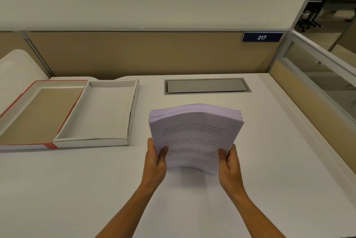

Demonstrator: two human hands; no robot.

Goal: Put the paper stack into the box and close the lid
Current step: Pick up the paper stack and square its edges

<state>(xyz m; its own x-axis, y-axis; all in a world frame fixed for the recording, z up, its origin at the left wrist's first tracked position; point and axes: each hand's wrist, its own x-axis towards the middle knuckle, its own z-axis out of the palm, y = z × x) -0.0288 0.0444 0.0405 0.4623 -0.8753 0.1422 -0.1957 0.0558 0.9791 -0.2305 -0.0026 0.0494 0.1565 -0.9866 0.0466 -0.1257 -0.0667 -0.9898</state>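
A thick stack of printed white paper is held above the desk, tilted up and bowed in the middle. My left hand grips its lower left edge and my right hand grips its lower right edge, thumbs on the top sheet. Left of the stack, a shallow white box lies open and empty on the desk. Its lid, brown inside with a red rim, lies flat open on the box's left side, joined to it.
The white desk has a grey metal cable flap set in it behind the stack. Tan partition panels close the back and right, with a blue "217" sign. An office chair stands far right.
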